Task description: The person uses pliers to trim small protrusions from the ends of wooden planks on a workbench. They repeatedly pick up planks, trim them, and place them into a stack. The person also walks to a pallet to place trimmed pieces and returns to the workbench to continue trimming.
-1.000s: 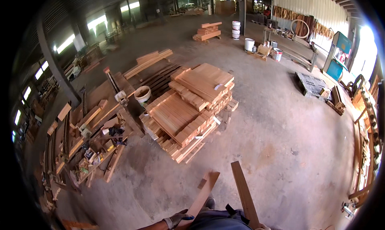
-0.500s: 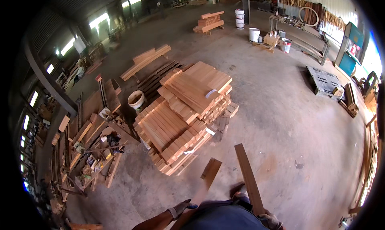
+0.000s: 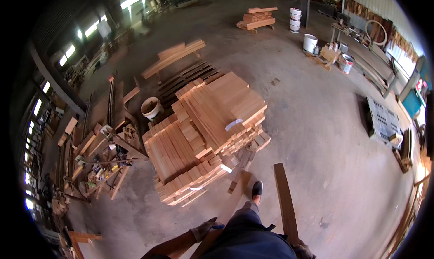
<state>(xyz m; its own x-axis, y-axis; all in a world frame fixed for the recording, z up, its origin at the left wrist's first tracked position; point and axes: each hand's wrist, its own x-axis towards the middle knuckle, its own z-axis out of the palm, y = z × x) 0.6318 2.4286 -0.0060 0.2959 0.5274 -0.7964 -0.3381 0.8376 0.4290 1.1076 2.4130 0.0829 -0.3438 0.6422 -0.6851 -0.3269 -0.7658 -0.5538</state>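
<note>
My left hand (image 3: 206, 228), in a dark glove with some blue, is closed round a long wooden plank (image 3: 235, 198). Its far end, blurred by motion, points up toward the foot of the lumber stack (image 3: 178, 144). My right hand (image 3: 303, 250), gloved as well and partly cut off by the lower edge, grips a second wooden plank (image 3: 285, 200) that slants forward over the floor on my right. The stack is made of many reddish-brown boards in stepped layers, with a white strip (image 3: 233, 124) on the top layer.
A white bucket (image 3: 152, 108) stands left of the stack, by a dark slatted pallet (image 3: 185, 80). Wood scraps and tools clutter a bench (image 3: 101, 162) on the left. Farther right are a grey pallet (image 3: 383, 119) and white buckets (image 3: 310, 42). My shoe (image 3: 257, 189) is near the stack.
My view has shifted toward the stack and turned slightly left. One foot has come forward. Both planks stay in my hands, and the left one's far end is now closer to the stack.
</note>
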